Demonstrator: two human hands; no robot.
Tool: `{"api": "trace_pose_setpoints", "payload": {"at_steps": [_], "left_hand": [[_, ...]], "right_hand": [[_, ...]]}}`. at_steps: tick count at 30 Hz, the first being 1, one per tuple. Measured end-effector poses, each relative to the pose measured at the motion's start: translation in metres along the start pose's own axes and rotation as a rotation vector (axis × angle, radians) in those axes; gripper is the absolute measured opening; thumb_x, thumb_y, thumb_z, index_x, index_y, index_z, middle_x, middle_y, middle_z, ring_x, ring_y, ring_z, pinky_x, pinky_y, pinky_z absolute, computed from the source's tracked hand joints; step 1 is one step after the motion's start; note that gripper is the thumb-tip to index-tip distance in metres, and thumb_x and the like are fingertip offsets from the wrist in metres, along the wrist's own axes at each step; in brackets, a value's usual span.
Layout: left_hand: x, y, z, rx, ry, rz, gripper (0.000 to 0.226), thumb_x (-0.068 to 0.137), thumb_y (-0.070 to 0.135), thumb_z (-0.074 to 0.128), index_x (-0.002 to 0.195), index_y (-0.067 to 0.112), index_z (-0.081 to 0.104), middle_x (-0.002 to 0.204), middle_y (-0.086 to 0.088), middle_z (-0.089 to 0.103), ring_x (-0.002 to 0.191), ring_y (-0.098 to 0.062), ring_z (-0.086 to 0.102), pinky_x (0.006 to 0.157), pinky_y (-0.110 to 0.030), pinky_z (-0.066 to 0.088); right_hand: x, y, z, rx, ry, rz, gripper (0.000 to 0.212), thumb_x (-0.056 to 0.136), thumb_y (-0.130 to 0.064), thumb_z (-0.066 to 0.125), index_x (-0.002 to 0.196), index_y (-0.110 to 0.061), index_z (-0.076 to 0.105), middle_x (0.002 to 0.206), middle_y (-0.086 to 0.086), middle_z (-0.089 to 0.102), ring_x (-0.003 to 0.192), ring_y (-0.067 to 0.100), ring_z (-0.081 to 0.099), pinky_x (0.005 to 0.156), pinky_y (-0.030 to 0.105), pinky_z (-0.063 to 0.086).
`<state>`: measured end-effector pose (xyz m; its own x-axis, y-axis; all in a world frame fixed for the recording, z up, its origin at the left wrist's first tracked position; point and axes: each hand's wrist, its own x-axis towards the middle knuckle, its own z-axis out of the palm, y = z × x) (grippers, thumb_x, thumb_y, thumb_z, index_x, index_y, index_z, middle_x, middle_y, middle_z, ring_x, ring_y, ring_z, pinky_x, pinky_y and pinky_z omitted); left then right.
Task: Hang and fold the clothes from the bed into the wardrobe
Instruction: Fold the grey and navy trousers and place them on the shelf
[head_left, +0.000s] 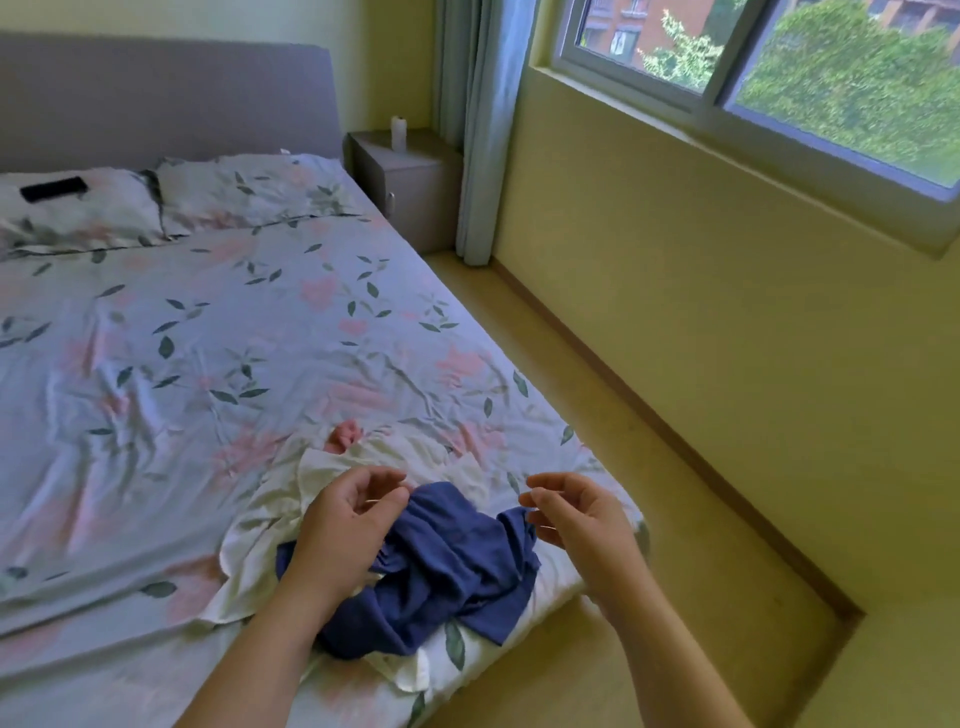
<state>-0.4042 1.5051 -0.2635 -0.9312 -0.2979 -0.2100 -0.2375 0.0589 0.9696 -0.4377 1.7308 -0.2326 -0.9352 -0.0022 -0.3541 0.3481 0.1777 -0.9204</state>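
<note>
Hovering over the crumpled dark blue cloth garment (452, 571) at the corner of the floral-sheeted bed (208, 338), my left hand (343, 525) and right hand (576, 519) are loosely curled, empty; I should pinch two opposite edges.

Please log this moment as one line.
left hand: over blue garment, grip unclear | right hand: at its edge, grip unclear | garment: crumpled on white cloth, bed

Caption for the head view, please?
Left hand and right hand over a crumpled blue garment on white clothes on the bed.
</note>
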Motion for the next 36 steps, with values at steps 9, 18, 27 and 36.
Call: {"api": "trace_pose_setpoints", "payload": {"at_steps": [9, 18, 27, 36], "left_hand": [[0.039, -0.030, 0.000, 0.022, 0.192, -0.186, 0.011, 0.091, 0.004, 0.063, 0.095, 0.013, 0.066, 0.096, -0.006, 0.073, 0.086, -0.012, 0.067, 0.065, -0.013, 0.050], [0.053, -0.075, 0.032, 0.075, 0.409, -0.421, 0.014, 0.088, 0.007, 0.066, 0.101, 0.011, 0.068, 0.095, -0.007, 0.072, 0.092, -0.018, 0.066, 0.072, -0.017, 0.046], [0.047, -0.127, 0.029, 0.108, 0.498, -0.579, 0.013, 0.089, 0.016, 0.067, 0.101, 0.020, 0.068, 0.095, 0.002, 0.070, 0.090, -0.010, 0.065, 0.073, -0.018, 0.046], [0.034, -0.182, 0.011, 0.080, 0.559, -0.693, 0.012, 0.088, 0.018, 0.068, 0.099, 0.023, 0.069, 0.095, 0.004, 0.070, 0.092, -0.009, 0.065, 0.079, -0.022, 0.047]], "right_hand": [[0.106, 0.034, 0.019, -0.198, -0.216, 0.096, 0.011, 0.092, -0.009, 0.060, 0.093, -0.014, 0.070, 0.087, 0.014, 0.073, 0.075, 0.020, 0.066, 0.077, 0.039, 0.057], [0.210, 0.070, 0.047, -0.606, -0.552, 0.076, 0.019, 0.091, -0.012, 0.054, 0.099, 0.000, 0.065, 0.073, 0.009, 0.055, 0.066, 0.020, 0.049, 0.061, 0.031, 0.042], [0.249, 0.125, 0.113, -0.890, -0.819, -0.011, 0.013, 0.094, -0.020, 0.055, 0.103, -0.017, 0.064, 0.106, 0.010, 0.070, 0.099, 0.031, 0.066, 0.079, 0.041, 0.053], [0.250, 0.201, 0.189, -1.152, -1.005, -0.086, 0.021, 0.092, -0.017, 0.054, 0.109, -0.008, 0.062, 0.094, 0.011, 0.067, 0.089, 0.027, 0.060, 0.076, 0.039, 0.047]]}}
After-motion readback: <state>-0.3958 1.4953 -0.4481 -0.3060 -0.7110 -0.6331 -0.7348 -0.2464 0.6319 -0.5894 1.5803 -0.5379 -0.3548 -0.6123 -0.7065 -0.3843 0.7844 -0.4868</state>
